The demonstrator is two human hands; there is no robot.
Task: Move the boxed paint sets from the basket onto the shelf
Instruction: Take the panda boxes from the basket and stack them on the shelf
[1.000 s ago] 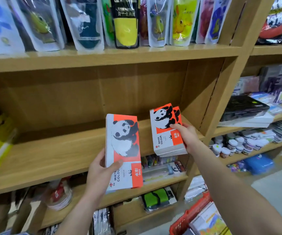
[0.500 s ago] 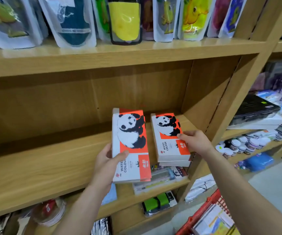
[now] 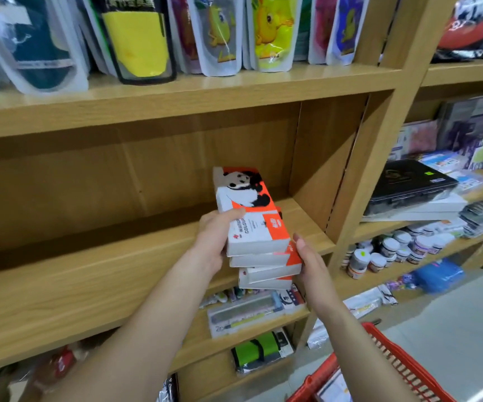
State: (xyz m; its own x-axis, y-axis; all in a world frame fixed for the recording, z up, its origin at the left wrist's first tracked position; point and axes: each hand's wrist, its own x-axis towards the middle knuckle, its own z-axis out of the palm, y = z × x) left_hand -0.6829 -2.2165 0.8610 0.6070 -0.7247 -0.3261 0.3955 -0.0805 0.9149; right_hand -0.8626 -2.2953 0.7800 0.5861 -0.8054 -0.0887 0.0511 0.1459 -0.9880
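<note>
Grip, left hand (image 3: 213, 240): closed on the top box (image 3: 247, 208) at its left edge, thumb (image 3: 234, 212) laid across the printed face, fingers wrapped round the side and hidden beneath. Right hand (image 3: 311, 264): pressed flat against the right side of the lower boxes (image 3: 269, 272), 1 digit lying up along their edge; the other fingers are hidden under the stack (image 3: 259, 258), so whether they curl round it cannot be told. Stack: 4 white near ends show, 1 above the other, slightly staggered, the lower ones shifted right. Position: over the front right part of the middle shelf (image 3: 89, 271), close to the right upright, near ends overhanging the front edge; contact with the board cannot be confirmed. Orientation: boxes lie flat, face up, long axis running front to back into the bay, the far end leaning slightly left; the panda end points at the back panel, the lettered end toward the person. Basket (image 3: 394, 358), red, is at lower right, below the right forearm. Pouches (image 3: 136, 39) stand on the shelf above; jars (image 3: 391, 248) sit in the next bay.
</note>
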